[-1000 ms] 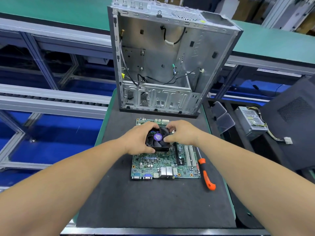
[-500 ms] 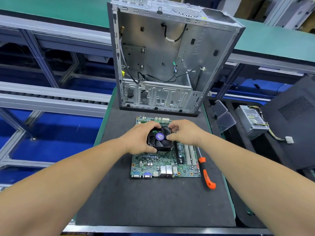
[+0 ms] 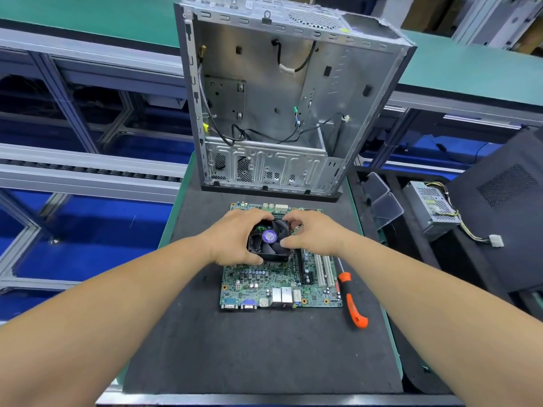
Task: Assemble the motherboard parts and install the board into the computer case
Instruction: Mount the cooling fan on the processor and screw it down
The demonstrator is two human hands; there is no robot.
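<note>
The motherboard (image 3: 280, 282) lies flat on the dark mat of the worktop (image 3: 258, 353), just in front of the open computer case (image 3: 282, 104), which stands upright at the far edge; the cooler fan (image 3: 269, 242) sits on the board's far half, and both hands cover much of it, so the heatsink beneath shows only as a thin strip of fins at the near side; whether it is seated or loose cannot be told. The left hand (image 3: 235, 239) curls its fingers round the fan's left side and far corner; the right hand (image 3: 313, 233) grips the right side, thumb on the fan's top near the purple hub label (image 3: 269, 236), whose print is too small to read. The board's far edge is partly hidden behind the knuckles; markings on the board are illegible. An orange-handled screwdriver (image 3: 351, 299) lies just right of the board, its shaft partly hidden under the right forearm. At the right, a power supply (image 3: 432, 210) with loose wires sits beside a black panel (image 3: 505, 207), which is cut off by the frame edge.
</note>
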